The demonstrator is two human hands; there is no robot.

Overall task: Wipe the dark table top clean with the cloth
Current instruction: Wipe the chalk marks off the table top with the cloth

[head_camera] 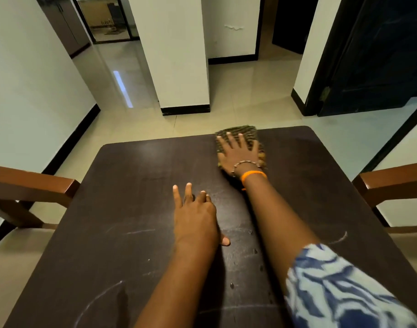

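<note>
Dark table top (122, 209) under flat-pressed cloth (240, 134)

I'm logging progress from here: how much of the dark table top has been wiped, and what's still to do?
Little looks finished. The right hand presses the striped cloth flat at the table's far edge, while the left hand rests open mid-table. Left to do: pale chalky streaks near the left hand, a curved white mark at the near left corner, another on the right, and water droplets between the forearms.
</note>
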